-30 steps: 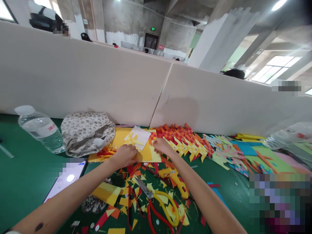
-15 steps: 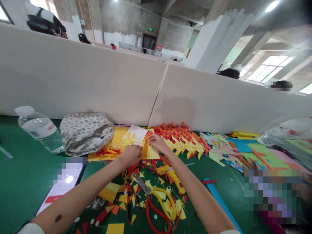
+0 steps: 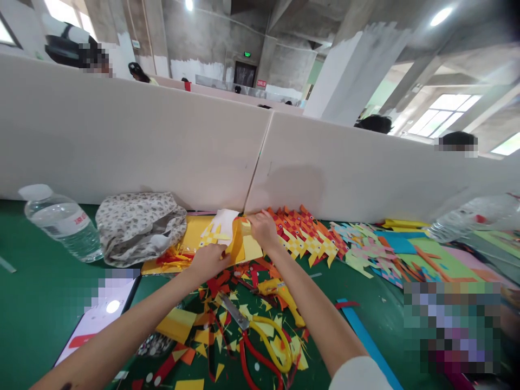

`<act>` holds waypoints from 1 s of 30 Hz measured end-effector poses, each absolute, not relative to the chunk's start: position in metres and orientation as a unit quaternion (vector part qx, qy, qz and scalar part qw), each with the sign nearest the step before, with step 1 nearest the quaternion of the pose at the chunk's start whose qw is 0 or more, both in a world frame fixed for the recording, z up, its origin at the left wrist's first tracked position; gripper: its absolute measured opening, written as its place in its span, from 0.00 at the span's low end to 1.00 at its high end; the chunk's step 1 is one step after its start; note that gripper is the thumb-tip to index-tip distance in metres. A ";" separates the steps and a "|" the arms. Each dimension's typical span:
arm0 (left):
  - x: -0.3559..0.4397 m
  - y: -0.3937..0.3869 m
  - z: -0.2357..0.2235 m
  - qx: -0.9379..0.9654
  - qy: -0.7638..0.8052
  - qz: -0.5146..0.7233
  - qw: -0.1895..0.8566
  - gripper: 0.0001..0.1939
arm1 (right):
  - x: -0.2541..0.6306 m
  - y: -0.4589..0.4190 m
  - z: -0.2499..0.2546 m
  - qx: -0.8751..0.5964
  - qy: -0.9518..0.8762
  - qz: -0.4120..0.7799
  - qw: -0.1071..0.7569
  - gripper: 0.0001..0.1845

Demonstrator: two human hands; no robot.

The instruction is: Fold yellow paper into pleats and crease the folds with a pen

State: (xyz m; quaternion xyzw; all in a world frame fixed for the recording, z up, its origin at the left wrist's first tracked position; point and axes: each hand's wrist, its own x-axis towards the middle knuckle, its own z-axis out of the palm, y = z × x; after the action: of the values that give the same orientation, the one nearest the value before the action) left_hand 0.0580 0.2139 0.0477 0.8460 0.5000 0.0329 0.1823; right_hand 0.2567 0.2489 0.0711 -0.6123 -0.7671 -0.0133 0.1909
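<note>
My left hand (image 3: pixel 209 260) pinches the near edge of a yellow paper sheet (image 3: pixel 244 246) lying at the back of the green table. My right hand (image 3: pixel 262 228) grips the same sheet's far edge and curls it upward. A white sheet with a yellow-and-white woven paper fish (image 3: pixel 217 232) rests on the yellow paper just left of my hands. A row of red, orange and yellow woven paper fish (image 3: pixel 309 233) lies to the right of my right hand.
Scissors with yellow and red handles (image 3: pixel 260 338) and a yellow glue gun (image 3: pixel 284 297) lie among paper scraps below my arms. A water bottle (image 3: pixel 60 222) and patterned cloth bag (image 3: pixel 138 225) sit left, a phone (image 3: pixel 95 319) near left. Pastel woven fish (image 3: pixel 374 252) and coloured sheets lie right. A white partition (image 3: pixel 162 141) walls the back.
Both hands closed on the yellow sheet; my right hand moved back and lifted its edge so the paper now curls up. The view shifted slightly downward.
</note>
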 end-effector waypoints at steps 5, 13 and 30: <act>0.045 0.223 0.053 0.826 0.509 0.059 0.236 0.15 | 0.294 0.241 0.109 -0.631 -0.738 -0.058 0.230 0.20; 0.034 0.230 0.056 0.807 0.502 0.089 0.298 0.14 | 0.306 0.225 0.101 -0.697 -0.676 0.034 0.237 0.14; 0.015 0.227 0.057 0.770 0.512 0.141 0.355 0.14 | 0.218 0.227 0.105 -0.626 -0.594 0.405 0.303 0.26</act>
State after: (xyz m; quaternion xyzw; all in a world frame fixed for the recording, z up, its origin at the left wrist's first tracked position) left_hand 0.0148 0.2268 0.0574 0.7696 0.5119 0.1408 0.3547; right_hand 0.2182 0.2266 0.1048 -0.6260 -0.5938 0.4045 0.3032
